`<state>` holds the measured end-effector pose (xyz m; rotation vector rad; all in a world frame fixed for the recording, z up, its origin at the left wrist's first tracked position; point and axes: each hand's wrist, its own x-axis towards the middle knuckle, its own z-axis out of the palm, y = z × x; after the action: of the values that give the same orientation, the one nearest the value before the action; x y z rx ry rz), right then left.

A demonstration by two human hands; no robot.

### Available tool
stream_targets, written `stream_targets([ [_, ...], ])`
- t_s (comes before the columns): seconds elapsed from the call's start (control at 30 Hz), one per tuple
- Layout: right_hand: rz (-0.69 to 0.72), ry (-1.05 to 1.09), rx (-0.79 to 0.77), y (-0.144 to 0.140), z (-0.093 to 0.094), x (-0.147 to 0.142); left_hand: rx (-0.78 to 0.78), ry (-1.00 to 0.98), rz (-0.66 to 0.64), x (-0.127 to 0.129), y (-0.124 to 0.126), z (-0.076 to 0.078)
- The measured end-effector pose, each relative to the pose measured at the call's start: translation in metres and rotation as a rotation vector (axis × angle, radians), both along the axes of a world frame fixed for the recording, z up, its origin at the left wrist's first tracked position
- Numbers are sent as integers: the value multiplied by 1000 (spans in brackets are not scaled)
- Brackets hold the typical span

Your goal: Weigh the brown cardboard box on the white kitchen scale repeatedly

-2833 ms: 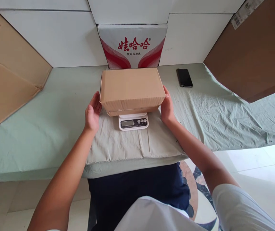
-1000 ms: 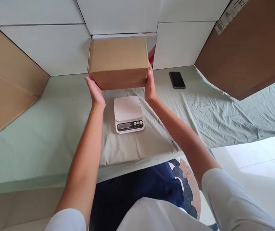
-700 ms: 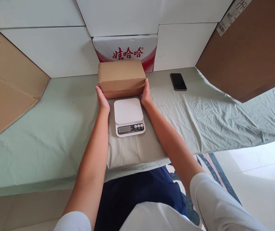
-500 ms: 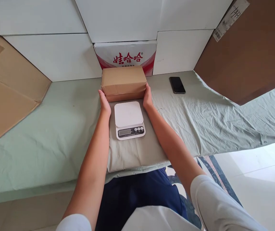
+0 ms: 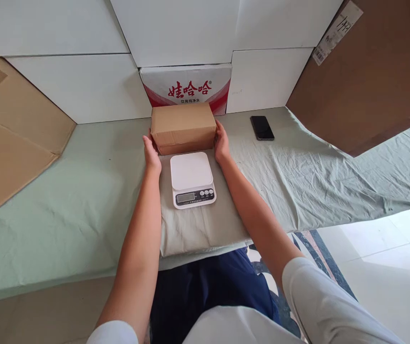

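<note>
A: Starting nearest: dark blue trousers (image 5: 208,291) and white sleeves at the bottom edge, both forearms reaching forward over a folded grey-green cloth pad (image 5: 198,229) on the sheet-covered table (image 5: 65,205).

B: On the pad?

A: White digital kitchen scale (image 5: 192,179), display and buttons facing the person, platform bare.

B: Hands?

A: Left hand (image 5: 151,153) flat against the left end of a small brown cardboard box (image 5: 183,126); right hand (image 5: 221,143) pressed to its right end. Fingers extended, palms inward, the box clamped between them.

B: Box position?

A: Just beyond the scale, closed, level. Its base looks to be down on the cloth, but I cannot tell for certain.

B: Farther back?

A: Directly behind the box, a white carton with red print (image 5: 187,88) set among white wall panels (image 5: 76,86). To the right, a black phone (image 5: 262,127) lying flat on the sheet, well apart from the right hand.

B: Edges?

A: Flattened cardboard (image 5: 11,138) leaning at the left; a large brown carton (image 5: 370,76) with a label at the right.
</note>
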<state>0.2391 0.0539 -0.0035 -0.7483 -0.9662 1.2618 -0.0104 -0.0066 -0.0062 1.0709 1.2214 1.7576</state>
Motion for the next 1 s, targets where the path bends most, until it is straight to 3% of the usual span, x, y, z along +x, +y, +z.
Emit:
stream_targets([
  [0.17,-165,29,-57,12,10,48,-1,26,112,-41,-1,-3],
  [0.27,-232,57,-81,20,10,74,17,37,117,-66,1,-11],
  [0.37,-264,59,-98,23,6,84,14,65,112,-76,1,-12],
  [0.63,-175,-11,-92,20,0,55,-32,-75,103,-42,-14,17],
  [0.9,-11,-27,-93,-5,0,13,-43,18,25,-29,4,-7],
  [1.0,33,-30,-54,-12,0,3,-18,8,-24,-19,7,-10],
])
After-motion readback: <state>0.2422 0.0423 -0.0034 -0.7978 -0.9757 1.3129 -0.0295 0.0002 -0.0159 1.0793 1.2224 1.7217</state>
